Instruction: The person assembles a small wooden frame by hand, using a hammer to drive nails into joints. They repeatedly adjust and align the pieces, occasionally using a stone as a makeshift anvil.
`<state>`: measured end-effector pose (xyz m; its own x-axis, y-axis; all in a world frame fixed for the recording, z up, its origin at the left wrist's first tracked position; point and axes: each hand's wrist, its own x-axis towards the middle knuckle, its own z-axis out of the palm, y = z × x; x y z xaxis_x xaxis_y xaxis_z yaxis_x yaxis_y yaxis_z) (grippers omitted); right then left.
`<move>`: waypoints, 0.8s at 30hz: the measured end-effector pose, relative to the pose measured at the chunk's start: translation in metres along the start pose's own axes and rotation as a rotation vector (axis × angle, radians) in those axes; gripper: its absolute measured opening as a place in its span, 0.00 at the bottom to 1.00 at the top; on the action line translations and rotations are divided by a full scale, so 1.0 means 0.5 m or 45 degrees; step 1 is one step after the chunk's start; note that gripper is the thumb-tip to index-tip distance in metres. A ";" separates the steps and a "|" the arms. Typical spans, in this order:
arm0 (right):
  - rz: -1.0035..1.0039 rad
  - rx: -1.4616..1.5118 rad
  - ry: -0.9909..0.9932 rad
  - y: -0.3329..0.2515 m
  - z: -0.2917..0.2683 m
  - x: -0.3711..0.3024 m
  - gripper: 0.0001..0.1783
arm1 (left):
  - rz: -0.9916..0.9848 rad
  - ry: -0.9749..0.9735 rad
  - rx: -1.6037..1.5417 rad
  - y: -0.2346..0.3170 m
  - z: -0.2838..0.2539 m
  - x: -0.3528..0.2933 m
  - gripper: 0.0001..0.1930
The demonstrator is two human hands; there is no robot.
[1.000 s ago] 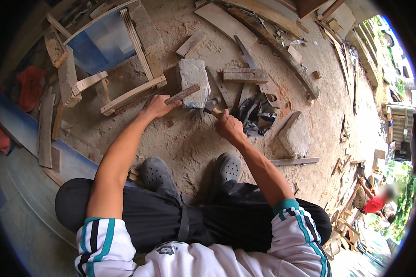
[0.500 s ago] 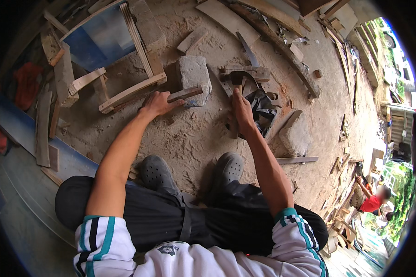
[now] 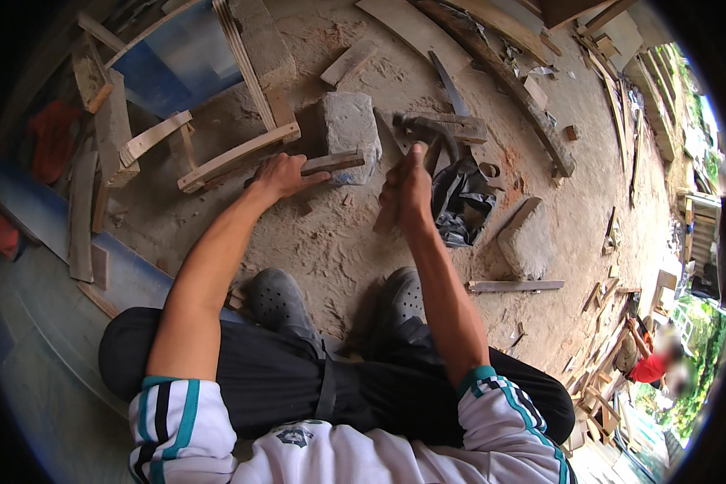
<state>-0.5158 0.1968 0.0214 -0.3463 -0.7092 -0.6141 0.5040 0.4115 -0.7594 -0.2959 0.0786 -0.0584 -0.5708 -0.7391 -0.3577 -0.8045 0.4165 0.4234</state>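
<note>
My left hand point(image 3: 279, 177) grips a narrow wooden strip point(image 3: 333, 162), whose right end rests on a grey stone block point(image 3: 352, 129). A claw hammer point(image 3: 434, 129) is held by its handle in my right hand point(image 3: 411, 184), its head raised above the ground to the right of the block. The handle's lower end shows below my fist. Next to my right hand lies a crumpled black plastic bag point(image 3: 462, 206). Beyond the hammer are a short piece of wood point(image 3: 465, 127) and the tapering blade of a handsaw point(image 3: 448, 83).
A wooden frame point(image 3: 242, 155) stands at the left beside a blue panel point(image 3: 177, 68). Long planks point(image 3: 508, 97) lie along the far right. A rough stone slab point(image 3: 525, 240) and a thin batten point(image 3: 516, 285) are at my right. Farther right, a person in red point(image 3: 650, 365) is among wood scraps.
My right hand has swung the hammer left, nearer the stone block. My left hand still holds the strip on the block. The whole view has shifted slightly.
</note>
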 end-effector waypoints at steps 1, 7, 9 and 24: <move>-0.010 -0.023 0.028 0.010 0.004 -0.004 0.28 | -0.010 -0.017 0.000 0.002 -0.001 0.002 0.42; 0.093 -0.092 -0.010 0.015 -0.003 0.006 0.28 | 0.024 -0.043 0.066 0.001 -0.012 0.001 0.44; 0.048 0.053 0.007 0.004 -0.011 0.012 0.29 | 0.019 -0.055 0.066 0.006 -0.016 0.002 0.45; 0.331 -0.272 -0.257 -0.011 -0.020 0.003 0.29 | 0.098 0.068 0.178 -0.007 -0.010 0.006 0.43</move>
<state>-0.5270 0.1992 0.0222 -0.0555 -0.6549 -0.7537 0.3711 0.6872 -0.6245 -0.2939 0.0719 -0.0568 -0.6249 -0.7277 -0.2827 -0.7761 0.5398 0.3262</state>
